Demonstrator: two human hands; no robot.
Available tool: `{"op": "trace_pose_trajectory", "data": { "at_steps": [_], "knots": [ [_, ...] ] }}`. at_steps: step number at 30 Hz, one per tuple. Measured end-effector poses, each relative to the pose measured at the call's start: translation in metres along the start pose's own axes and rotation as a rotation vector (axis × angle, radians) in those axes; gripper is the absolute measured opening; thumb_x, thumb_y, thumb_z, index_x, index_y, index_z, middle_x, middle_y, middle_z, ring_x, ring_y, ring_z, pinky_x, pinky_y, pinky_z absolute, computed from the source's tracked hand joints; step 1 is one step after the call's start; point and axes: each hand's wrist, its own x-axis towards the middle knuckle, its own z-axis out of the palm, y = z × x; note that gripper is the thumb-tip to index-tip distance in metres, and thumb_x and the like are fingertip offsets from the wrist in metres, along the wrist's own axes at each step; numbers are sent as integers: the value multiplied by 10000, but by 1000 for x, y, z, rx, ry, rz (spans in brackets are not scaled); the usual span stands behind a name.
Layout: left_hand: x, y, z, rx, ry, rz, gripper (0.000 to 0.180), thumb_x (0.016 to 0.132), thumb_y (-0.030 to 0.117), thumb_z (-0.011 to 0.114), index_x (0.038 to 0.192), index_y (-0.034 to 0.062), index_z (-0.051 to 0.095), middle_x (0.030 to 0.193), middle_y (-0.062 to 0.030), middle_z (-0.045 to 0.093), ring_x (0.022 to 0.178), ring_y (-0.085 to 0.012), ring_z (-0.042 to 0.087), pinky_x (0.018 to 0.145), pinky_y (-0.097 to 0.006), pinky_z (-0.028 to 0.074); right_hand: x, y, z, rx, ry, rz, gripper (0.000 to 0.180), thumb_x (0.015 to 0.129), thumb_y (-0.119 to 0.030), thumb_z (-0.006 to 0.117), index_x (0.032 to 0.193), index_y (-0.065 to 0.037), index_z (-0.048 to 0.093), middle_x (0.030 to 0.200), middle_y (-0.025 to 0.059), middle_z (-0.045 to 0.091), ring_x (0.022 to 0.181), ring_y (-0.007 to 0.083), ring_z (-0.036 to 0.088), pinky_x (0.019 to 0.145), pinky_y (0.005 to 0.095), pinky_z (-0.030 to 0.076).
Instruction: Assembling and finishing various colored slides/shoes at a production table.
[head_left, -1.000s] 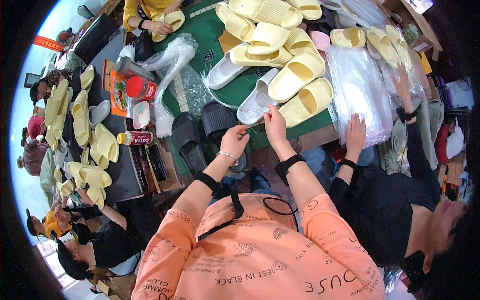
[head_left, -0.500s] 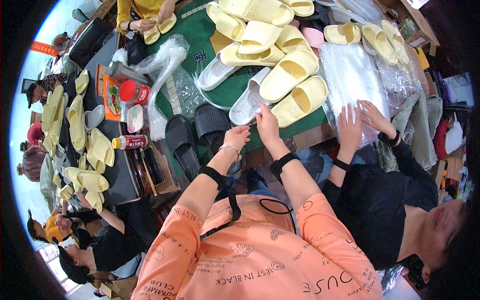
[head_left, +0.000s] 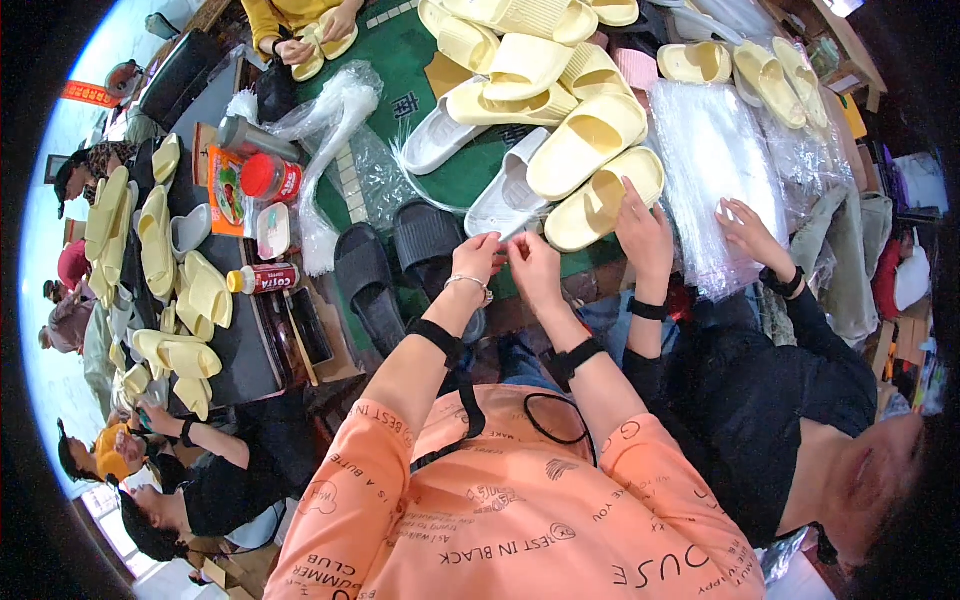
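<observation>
Just below the grey slipper, which slants away rightward, my left hand and right hand pinch, contents unclear.

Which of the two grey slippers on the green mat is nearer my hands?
The right-hand grey slipper, right by your left hand and right hand; the other grey slipper lies farther up and left.

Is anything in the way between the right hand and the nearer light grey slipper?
Nothing visible stands between the right hand and the nearer light grey slipper. A yellow slipper lies to its right, a black slipper to its left.
</observation>
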Motion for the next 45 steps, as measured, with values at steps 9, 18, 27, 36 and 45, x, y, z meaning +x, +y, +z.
{"op": "trace_pose_trajectory", "data": {
  "at_steps": [9, 18, 27, 36, 45],
  "knots": [
    [-22, 6, -15, 88, 13, 160, 132, 842, 119, 441, 800, 22, 520, 592, -26, 510, 472, -103, 472, 438, -219, 408, 3, -2, 15, 341, -272, 277, 309, 817, -280, 513, 712, 8, 555, 547, 30, 520, 532, 96, 479, 509, 243, 398],
    [-100, 22, -34, 559, -249, 372, 104, 814, 73, 476, 751, 6, 525, 561, 24, 454, 500, -46, 400, 457, -191, 334, 68, -10, 63, 596, -578, 574, 241, 861, -194, 391, 762, -25, 531, 509, -18, 411, 392, 83, 352, 352, 238, 269],
    [-183, 47, -71, 753, -626, 348, 100, 794, 79, 518, 760, -9, 551, 673, -70, 548, 651, -114, 511, 598, -236, 416, 98, 0, 69, 494, -552, 557, 192, 871, -184, 418, 825, -21, 508, 527, -31, 391, 410, 64, 337, 366, 206, 282],
    [-212, 66, -99, 727, -820, 413, 70, 776, 85, 536, 756, 20, 552, 669, -84, 549, 616, -217, 514, 576, -280, 414, 90, 13, 74, 599, -454, 644, 197, 870, -174, 424, 821, -2, 506, 526, -11, 419, 424, 86, 372, 393, 233, 318],
    [-210, 69, -134, 776, -871, 345, 57, 753, 29, 546, 789, -7, 572, 710, -112, 577, 660, -230, 552, 575, -299, 428, 96, -4, 56, 624, -413, 680, 264, 891, -202, 380, 871, 19, 524, 730, 106, 606, 594, 160, 569, 524, 226, 430]
  ]
}}
